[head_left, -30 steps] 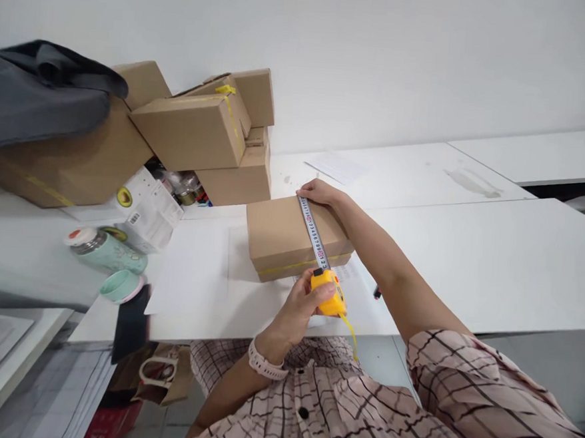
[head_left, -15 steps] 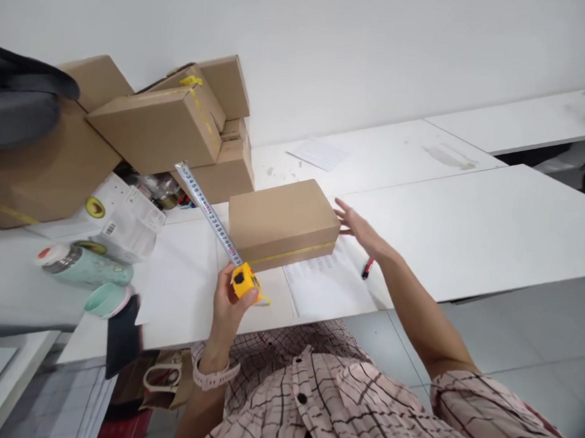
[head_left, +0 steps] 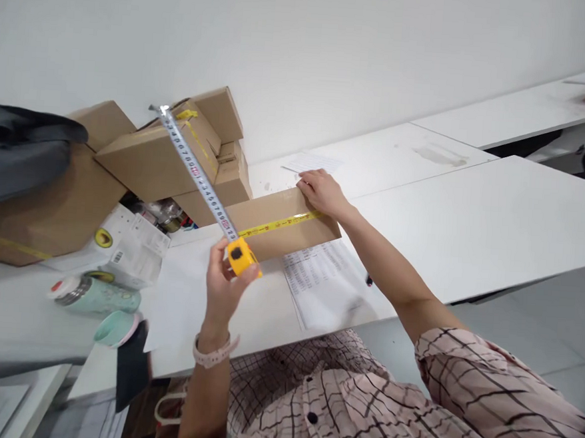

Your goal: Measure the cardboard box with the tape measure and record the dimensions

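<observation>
My left hand (head_left: 223,287) is closed around a yellow tape measure (head_left: 241,255). Its steel blade (head_left: 196,169) is drawn out and slants up to the left, crossing in front of the stacked boxes. Beside it a brown cardboard box (head_left: 293,209) stands on the table, its face with a strip of yellow tape turned up toward me. My right hand (head_left: 324,193) grips this box at its far right edge, fingers bent over the edge. Printed sheets (head_left: 325,281) lie under and in front of the box.
Stacked cardboard boxes (head_left: 161,163) fill the back left, by a dark grey bag (head_left: 21,153). A white carton (head_left: 130,241), a mint bottle (head_left: 99,297), a mint cup (head_left: 114,329) and a black flat object (head_left: 132,368) are at left. A pen (head_left: 369,280) shows beside my right forearm.
My right hand has moved left from beside the box onto its far edge. The box has tipped, turning its taped side up. My left hand has raised the tape measure slightly.
</observation>
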Motion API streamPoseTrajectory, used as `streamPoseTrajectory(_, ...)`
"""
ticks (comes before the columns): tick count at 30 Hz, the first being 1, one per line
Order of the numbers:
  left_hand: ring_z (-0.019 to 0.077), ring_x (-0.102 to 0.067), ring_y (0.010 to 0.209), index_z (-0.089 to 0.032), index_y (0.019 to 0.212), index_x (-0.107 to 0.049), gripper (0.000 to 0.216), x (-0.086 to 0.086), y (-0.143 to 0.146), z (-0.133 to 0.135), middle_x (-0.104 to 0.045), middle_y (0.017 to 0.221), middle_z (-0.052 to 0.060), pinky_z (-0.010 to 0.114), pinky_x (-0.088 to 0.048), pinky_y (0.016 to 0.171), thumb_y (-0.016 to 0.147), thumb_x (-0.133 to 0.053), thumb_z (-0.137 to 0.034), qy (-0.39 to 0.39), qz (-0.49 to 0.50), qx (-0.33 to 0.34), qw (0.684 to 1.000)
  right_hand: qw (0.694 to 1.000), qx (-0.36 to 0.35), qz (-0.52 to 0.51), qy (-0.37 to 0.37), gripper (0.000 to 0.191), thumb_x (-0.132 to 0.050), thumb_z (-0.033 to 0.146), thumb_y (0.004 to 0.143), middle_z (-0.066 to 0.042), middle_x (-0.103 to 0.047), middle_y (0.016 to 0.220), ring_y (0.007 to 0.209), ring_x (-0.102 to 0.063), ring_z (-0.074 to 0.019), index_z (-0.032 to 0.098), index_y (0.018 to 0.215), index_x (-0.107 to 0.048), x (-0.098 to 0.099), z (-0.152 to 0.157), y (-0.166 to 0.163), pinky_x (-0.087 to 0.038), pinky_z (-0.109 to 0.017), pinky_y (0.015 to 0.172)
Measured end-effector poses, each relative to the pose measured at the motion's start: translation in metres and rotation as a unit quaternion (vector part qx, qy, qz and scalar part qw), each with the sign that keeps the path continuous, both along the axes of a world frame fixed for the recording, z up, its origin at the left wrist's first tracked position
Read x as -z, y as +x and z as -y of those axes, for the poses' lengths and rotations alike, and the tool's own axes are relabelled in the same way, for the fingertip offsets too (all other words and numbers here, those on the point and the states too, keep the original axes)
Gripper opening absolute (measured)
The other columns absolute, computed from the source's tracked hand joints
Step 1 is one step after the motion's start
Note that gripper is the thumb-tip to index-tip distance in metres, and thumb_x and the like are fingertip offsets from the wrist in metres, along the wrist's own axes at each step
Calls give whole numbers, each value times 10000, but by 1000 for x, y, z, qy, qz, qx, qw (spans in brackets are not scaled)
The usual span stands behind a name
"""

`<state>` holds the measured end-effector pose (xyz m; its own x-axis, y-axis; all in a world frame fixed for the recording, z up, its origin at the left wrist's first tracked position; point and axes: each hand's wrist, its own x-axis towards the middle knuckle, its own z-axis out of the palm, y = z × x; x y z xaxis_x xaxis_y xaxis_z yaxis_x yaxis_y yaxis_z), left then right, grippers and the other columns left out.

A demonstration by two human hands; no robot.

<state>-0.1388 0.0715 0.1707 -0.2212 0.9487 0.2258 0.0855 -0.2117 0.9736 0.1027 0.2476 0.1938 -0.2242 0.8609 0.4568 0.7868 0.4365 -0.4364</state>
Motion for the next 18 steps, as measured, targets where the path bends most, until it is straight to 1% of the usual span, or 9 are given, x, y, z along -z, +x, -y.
streamPoseTrajectory(1,167,-656,873,-252,1200,-552,683,4,11,5,-668,1090,29,261,-564,732,631,-901,-396,-12,5,23,1000,1000,-5,1,-6,420,-328,376,1042,-156,-708,1161,1097,-577,-306,178,1025,-698,0,-7,-5,-435,-423,937)
streamPoseTrajectory(3,169,-656,862,-256,1194,-553,656,17,34,16,-670,1047,20,265,-560,738,648,-893,-390,-60,36,88,994,1000,10,-10,-22,413,-308,345,1042,-154,-720,1049,1040,-599,-310,180,1003,-684,-1,-17,-14,-436,-428,919)
streamPoseTrajectory(6,159,-640,838,-245,1174,-556,641,46,63,24,-657,995,11,260,-551,736,649,-899,-377,-137,84,167,973,998,34,-32,-31,471,-259,389,1057,-149,-727,1023,1066,-602,-326,191,930,-667,-4,-22,-22,-430,-448,941)
streamPoseTrajectory(8,154,-625,839,-237,1166,-556,631,64,75,24,-643,987,11,259,-550,734,657,-899,-385,-154,99,194,964,998,38,-41,-38,513,-250,447,1059,-145,-733,1007,1069,-604,-328,196,871,-656,-6,-22,-25,-423,-461,964)
streamPoseTrajectory(10,150,-613,842,-236,1163,-557,618,76,81,22,-630,988,11,257,-551,734,671,-893,-399,-155,109,206,960,997,42,-48,-43,535,-266,498,1052,-146,-736,987,1071,-602,-328,196,824,-645,-8,-22,-26,-412,-472,984)
streamPoseTrajectory(12,145,-608,841,-239,1161,-553,608,82,84,21,-625,999,10,256,-550,733,682,-889,-403,-157,119,211,957,996,49,-56,-46,553,-273,530,1043,-150,-736,979,1072,-600,-327,195,802,-641,-8,-23,-28,-400,-483,1000)
streamPoseTrajectory(15,145,-612,831,-242,1162,-548,605,86,87,22,-625,1005,10,260,-547,730,685,-884,-403,-165,135,212,954,995,60,-68,-51,564,-284,564,1028,-152,-735,996,1086,-593,-327,189,825,-652,-7,-27,-31,-373,-502,1025)
streamPoseTrajectory(18,155,-624,840,-238,1157,-554,599,89,91,25,-634,1032,25,273,-545,745,682,-881,-401,-173,139,215,951,995,66,-62,-49,527,-370,610,988,-152,-730,1011,1110,-581,-336,185,863,-655,-5,-31,-34,-351,-516,1036)
